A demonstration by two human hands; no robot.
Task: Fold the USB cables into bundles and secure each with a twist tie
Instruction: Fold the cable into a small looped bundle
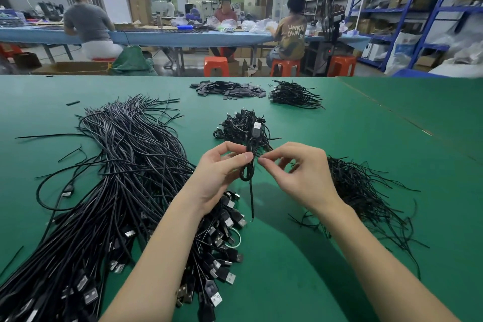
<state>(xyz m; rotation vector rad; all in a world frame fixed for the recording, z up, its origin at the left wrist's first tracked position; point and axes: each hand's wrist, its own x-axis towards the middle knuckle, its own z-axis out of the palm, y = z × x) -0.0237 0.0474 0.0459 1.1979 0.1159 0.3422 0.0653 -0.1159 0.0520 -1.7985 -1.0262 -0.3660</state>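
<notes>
your left hand (218,172) holds the folded cable bundle (249,162) upright above the green worktop (366,165), grip narrow, thumb and fingers pinched round its middle. the usb plug end (257,127) sticks up on top, one loose tail (252,198) hangs down below the loop. your right hand (300,172) is just beside it, thumb and forefinger pinching the twist tie (258,158) at the bundle's waist (tie is thin and mostly hidden, can't tell how far it's wrapped).

around you: big pile of loose usb cables (117,178) to your left, plugs fanned toward you under the left forearm. heap of twist ties (366,196) to the right, behind the right wrist. finished bundles (240,125) sit just beyond your hands. further back: a pile of small flat black parts (230,87) and another stack of short cables (295,94).
</notes>
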